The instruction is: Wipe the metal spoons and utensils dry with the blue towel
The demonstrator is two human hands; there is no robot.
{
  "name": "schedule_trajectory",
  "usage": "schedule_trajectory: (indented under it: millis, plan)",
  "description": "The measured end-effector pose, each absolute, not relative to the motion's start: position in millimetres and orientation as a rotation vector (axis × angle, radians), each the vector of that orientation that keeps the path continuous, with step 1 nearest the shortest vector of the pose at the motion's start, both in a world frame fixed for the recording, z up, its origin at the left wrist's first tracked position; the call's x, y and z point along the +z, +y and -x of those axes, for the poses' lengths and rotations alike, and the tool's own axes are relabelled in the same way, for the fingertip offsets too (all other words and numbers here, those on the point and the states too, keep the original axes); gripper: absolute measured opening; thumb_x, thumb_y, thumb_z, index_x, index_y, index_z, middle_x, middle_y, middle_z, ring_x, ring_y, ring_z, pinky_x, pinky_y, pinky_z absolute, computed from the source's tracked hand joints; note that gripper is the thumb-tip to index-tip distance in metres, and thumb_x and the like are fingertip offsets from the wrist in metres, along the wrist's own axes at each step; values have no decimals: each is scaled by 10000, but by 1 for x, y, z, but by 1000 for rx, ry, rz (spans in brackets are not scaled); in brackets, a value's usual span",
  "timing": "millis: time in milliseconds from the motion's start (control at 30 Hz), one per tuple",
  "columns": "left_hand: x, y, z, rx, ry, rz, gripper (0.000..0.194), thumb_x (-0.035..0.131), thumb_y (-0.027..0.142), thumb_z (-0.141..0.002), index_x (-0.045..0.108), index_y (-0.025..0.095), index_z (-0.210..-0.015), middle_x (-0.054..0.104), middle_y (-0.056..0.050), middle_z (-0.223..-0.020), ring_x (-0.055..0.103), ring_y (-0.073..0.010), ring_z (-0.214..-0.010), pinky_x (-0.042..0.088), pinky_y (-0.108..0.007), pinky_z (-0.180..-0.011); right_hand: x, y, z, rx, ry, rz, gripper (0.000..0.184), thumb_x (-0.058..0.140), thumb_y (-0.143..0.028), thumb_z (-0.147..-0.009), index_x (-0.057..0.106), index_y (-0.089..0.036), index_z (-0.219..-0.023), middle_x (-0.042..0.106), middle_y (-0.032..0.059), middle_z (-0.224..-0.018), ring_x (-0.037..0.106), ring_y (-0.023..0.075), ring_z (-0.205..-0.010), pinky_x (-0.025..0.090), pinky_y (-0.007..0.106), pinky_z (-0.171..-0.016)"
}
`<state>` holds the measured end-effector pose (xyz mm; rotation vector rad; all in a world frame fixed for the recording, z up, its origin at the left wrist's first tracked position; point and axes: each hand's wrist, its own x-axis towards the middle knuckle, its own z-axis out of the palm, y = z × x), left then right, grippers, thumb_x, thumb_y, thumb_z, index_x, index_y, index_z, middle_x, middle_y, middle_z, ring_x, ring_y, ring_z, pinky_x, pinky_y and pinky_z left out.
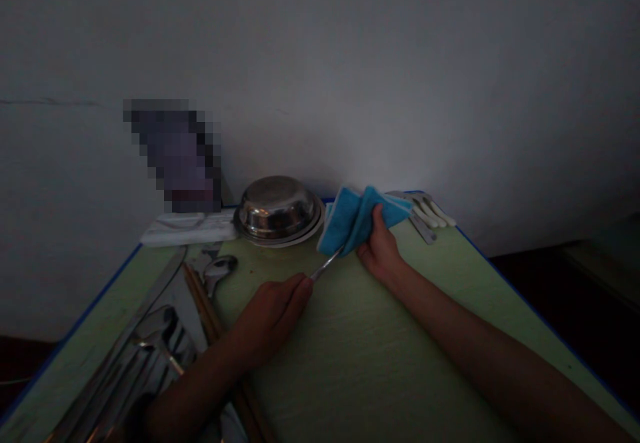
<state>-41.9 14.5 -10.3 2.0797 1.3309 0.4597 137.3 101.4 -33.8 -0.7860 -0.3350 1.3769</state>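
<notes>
My left hand point(280, 310) is closed round one end of a slim, shiny metal utensil point(327, 264). The far end of that utensil goes into a blue cloth point(343, 220) with pale edging, so its kind is hidden. My right hand point(381, 248) grips the cloth around it, thumb on top, just above the table. Behind my left forearm lie a metal spoon point(220, 267), a metal ladle point(156, 326) and wooden chopsticks point(200, 296).
An upturned metal bowl point(277, 206) rests on plates at the table's back edge. Left of it stands a pixelated upright object point(175, 156) beside a white flat block point(187, 228). White-handled cutlery point(430, 211) lies at the back right of the green table point(380, 363), against the wall.
</notes>
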Motion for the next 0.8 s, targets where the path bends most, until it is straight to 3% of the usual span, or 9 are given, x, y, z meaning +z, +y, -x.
schedule_trajectory:
  millis: [100,267,533,800]
  plan:
    - [-11,15,42,458,1357,-2058,342,220,359,-895,391,203,-643,420,43,-545,450,-128,-496,323,-255,-521,-35,102,-138,1378,-325,781,308,529,-432,-779,588,-171,-932,694,21,-938,640,122,-867,508,294,-834]
    - [-12,16,43,526,1387,-2013,356,219,374,-898,391,203,-637,432,43,-541,452,-125,-491,325,-250,-514,-33,100,-134,1421,-370,775,207,586,-306,-764,598,-173,-922,704,19,-889,644,123,-853,500,293,-843]
    - [-13,16,42,487,1387,-2087,334,219,359,-906,386,208,-660,439,43,-544,467,-129,-484,334,-247,-516,-28,89,-123,1548,-386,786,111,579,-214,-767,631,-154,-844,715,-1,-780,663,119,-694,511,300,-821]
    - [-10,15,42,453,1437,-2133,327,219,351,-904,410,203,-683,502,14,-572,514,-149,-519,362,-257,-533,-28,80,-118,1691,-390,737,140,572,-229,-771,624,-150,-875,716,21,-774,663,141,-760,509,304,-816]
